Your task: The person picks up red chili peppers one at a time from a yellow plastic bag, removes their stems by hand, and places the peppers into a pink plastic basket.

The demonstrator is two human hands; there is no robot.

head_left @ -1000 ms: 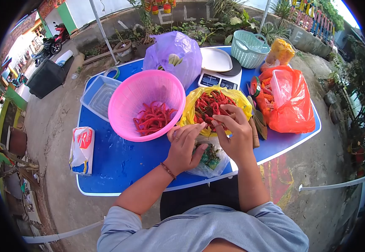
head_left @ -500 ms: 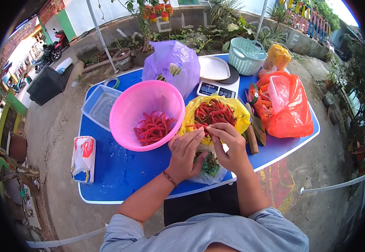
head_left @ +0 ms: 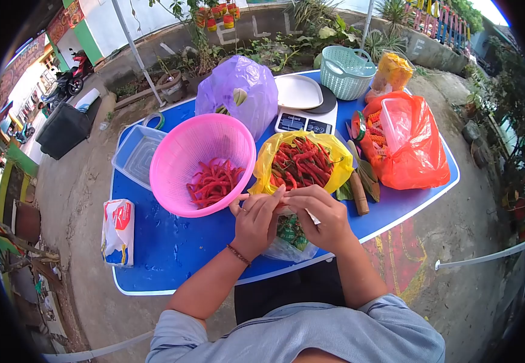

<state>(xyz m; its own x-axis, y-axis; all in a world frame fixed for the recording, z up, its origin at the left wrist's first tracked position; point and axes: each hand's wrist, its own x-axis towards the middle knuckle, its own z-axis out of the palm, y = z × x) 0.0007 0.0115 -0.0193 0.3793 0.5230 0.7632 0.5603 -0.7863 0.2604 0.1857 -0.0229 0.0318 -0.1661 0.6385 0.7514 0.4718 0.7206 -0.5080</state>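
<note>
My left hand (head_left: 254, 224) and my right hand (head_left: 324, 219) meet fingertip to fingertip at the near edge of a yellow plastic bag (head_left: 265, 162). Both pinch a red chili, of which only a sliver shows between the fingers. Many red chilies (head_left: 302, 162) fill the bag. To its left, a pink colander (head_left: 170, 151) leans toward me with more red chilies (head_left: 213, 183) inside, apparently stemless. Below my hands lies a transparent bag (head_left: 291, 236) holding green bits, partly hidden by them.
On the blue table (head_left: 165, 248) are a kitchen scale (head_left: 306, 123), a purple bag (head_left: 238, 91), a green basket (head_left: 348, 78), a red bag (head_left: 425, 151), a wooden-handled knife (head_left: 359, 193), a transparent container (head_left: 132, 154) and a white-and-red packet (head_left: 117, 233).
My hands have moved slightly nearer to me and closer together. The chili that stretched between them is now mostly hidden by the fingers. The whole view has shifted a little.
</note>
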